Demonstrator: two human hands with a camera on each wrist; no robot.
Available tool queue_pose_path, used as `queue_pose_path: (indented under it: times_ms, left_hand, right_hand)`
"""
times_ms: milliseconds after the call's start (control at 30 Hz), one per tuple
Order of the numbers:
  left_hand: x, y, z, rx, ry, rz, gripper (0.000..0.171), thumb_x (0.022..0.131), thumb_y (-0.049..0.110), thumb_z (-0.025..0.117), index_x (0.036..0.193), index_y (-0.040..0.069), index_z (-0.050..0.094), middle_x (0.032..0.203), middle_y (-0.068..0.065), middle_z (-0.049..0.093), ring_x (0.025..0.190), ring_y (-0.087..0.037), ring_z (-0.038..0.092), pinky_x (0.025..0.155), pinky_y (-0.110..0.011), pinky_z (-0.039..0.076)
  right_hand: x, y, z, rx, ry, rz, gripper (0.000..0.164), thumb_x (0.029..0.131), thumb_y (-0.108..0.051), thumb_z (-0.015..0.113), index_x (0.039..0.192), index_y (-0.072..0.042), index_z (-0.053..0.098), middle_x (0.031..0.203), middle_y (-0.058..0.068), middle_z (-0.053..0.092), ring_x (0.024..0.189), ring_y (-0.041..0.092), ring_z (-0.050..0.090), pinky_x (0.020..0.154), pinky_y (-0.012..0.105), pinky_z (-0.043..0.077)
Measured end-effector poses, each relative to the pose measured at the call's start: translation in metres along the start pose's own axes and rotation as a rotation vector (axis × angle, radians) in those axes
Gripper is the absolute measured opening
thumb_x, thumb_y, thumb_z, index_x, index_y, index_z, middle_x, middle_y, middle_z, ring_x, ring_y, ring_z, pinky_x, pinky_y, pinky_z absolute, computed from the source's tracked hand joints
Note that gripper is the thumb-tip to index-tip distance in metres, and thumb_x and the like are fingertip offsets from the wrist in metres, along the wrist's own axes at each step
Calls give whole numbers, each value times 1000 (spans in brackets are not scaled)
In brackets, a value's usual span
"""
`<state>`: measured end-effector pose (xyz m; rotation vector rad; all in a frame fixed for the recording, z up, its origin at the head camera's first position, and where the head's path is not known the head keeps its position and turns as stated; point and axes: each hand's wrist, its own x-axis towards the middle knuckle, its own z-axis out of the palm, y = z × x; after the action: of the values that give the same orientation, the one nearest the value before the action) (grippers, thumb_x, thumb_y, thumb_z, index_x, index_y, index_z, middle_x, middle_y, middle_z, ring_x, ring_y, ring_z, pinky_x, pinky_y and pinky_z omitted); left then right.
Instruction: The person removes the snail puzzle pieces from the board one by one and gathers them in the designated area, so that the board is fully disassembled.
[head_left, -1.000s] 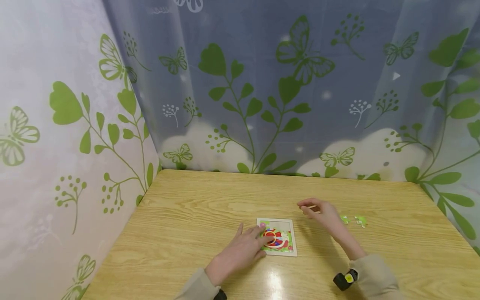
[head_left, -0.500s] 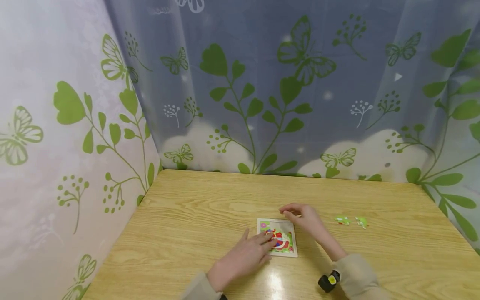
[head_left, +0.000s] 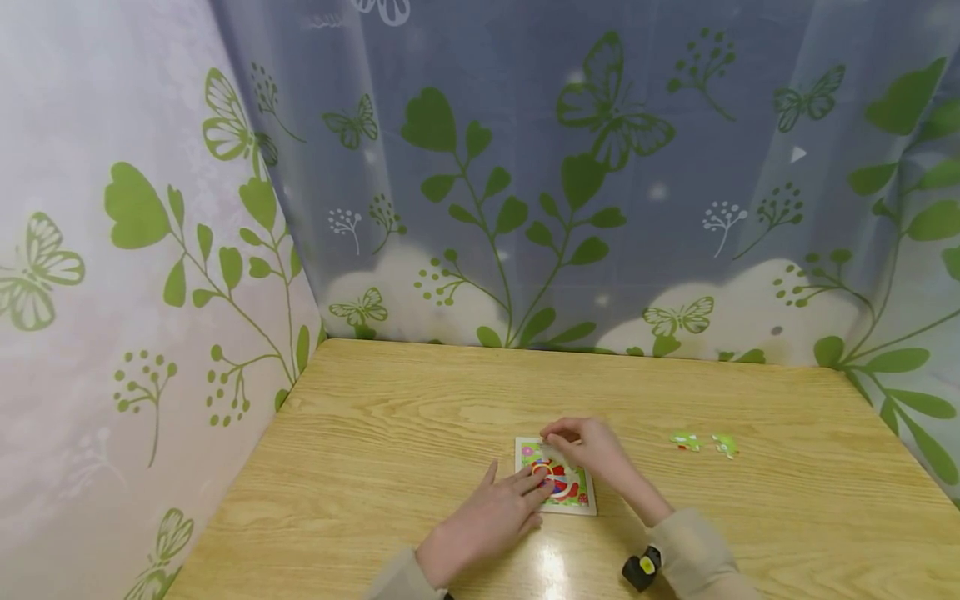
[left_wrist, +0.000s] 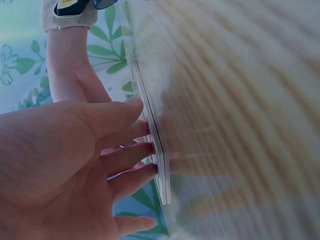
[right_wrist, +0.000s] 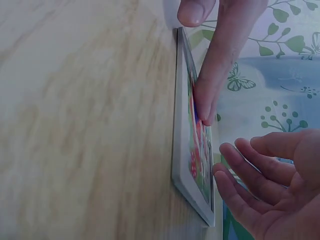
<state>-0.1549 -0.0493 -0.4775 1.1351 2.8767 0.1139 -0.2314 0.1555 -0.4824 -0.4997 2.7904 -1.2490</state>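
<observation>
A small square jigsaw puzzle [head_left: 573, 492] with a pale frame lies on the table; its picture is red, green, white and blue, with a bare pale strip along the top. My left hand [head_left: 487, 521] reaches over its left side, straight fingers resting on the picture. In the right wrist view, those fingertips [right_wrist: 204, 107] touch the printed surface. My right hand [head_left: 596, 450] hovers at the puzzle's top right, fingers loosely bent, thumb near the index finger. Nothing shows between its fingers in the right wrist view. Two loose green puzzle pieces [head_left: 685, 441] lie to the right.
The wooden table [head_left: 390, 417] runs back to a blue curtain [head_left: 517, 250] with green leaves and butterflies. A pale patterned curtain [head_left: 67, 400] borders the left side. Each wrist wears a black device, the right one [head_left: 641, 571] with a yellow spot.
My right hand has moved left and down from beside the loose pieces to the puzzle's top edge. My left hand has shifted slightly right and down, uncovering the pink flower corner.
</observation>
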Motion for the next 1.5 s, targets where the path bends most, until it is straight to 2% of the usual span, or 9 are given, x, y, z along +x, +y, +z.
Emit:
queue_pose_path:
  times_ms: [167,433,833,933,1200,1500]
  left_hand:
    - [1,0,1,1,-3,-5,51,106,37,50,153,21,46,160,2,39,147,-17,37,116,-60,33]
    - [1,1,-2,-10,-6,-10,50,105,35,52,152,20,48,160,1,39,146,-17,39,115,-62,34]
    - [2,0,-1,1,0,-7,48,104,34,54,150,20,51,158,2,43,145,-16,41,114,-63,35]
    - [2,-1,-1,1,8,-5,48,104,34,55,149,19,52,157,2,44,145,-16,42,114,-63,35]
    - [2,0,-4,-28,-11,-18,48,104,34,55,150,20,52,158,2,43,145,-17,41,115,-64,33]
    - [3,0,-4,-28,-13,-20,49,103,35,56,149,21,52,158,2,43,145,-17,41,115,-64,33]
  right_hand:
    - [-1,-1,3,-25,-21,-29,17,100,-19,65,108,-10,77,102,4,77,91,20,71,66,28,56]
    - [-2,-4,5,-39,-47,-45,18,101,-21,64,109,-10,77,93,0,78,90,20,73,80,41,59]
    - [-2,-2,9,-42,-54,-29,17,100,-20,65,108,-11,77,94,1,78,89,18,73,81,43,59]
    - [-1,-3,9,-41,-58,-22,17,100,-20,65,108,-11,76,95,1,77,89,17,72,80,40,59]
    - [1,-4,9,-79,-1,19,13,97,-14,68,105,-12,78,97,0,74,79,8,64,65,27,52]
    - [1,-5,11,-163,23,-3,9,93,-11,73,98,-13,80,88,-5,64,71,7,51,61,23,43]
